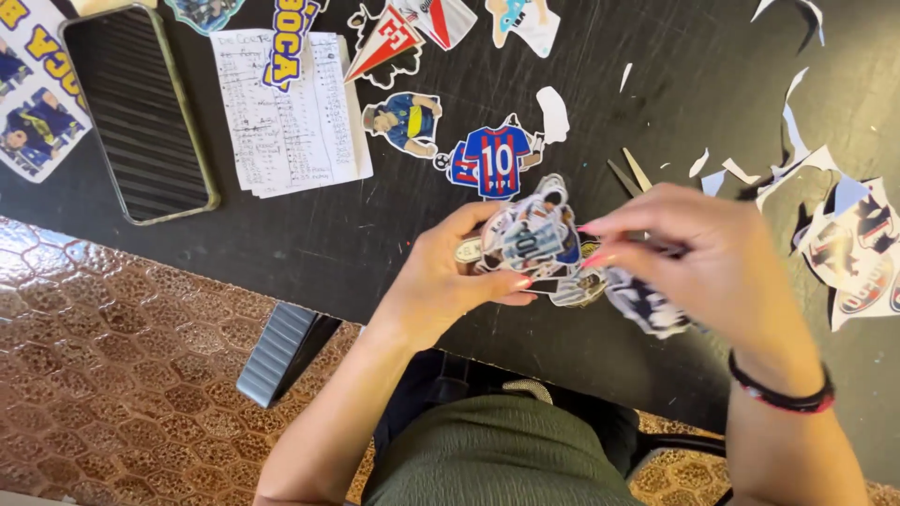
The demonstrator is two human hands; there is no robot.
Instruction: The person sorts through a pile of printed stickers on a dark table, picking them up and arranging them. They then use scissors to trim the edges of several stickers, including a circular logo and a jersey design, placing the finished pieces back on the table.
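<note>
The left hand (441, 281) holds a stack of cut-out stickers (534, 239) over the black table (309, 234); the thumb presses on the front of the stack and the other fingers close behind it. The right hand (694, 262) comes from 3 o'clock and its fingertips pinch the right edge of the same stack, with some loose stickers (642, 305) hanging under the palm. A dark bracelet (783, 394) sits on the right wrist.

At 12 o'clock from the hands, just beside the stack, a shirt sticker (495, 161) in blue and red lies flat, and at 11 o'clock from it a small player sticker (405, 122). Further at 11 o'clock there is a handwritten paper (291, 122), and at 10 o'clock a phone (141, 117) lies face up, well apart from the hands. Scissors (630, 173) show only partly, just above the right hand. At 3 o'clock white paper scraps (797, 141) and a half-cut sheet (858, 248) are spread near the right edge of the view.

The near table edge runs diagonally under the left wrist. Between the hands and the phone the black surface is bare, so there is open room at 9 o'clock. Below is a brown patterned floor (112, 375).
</note>
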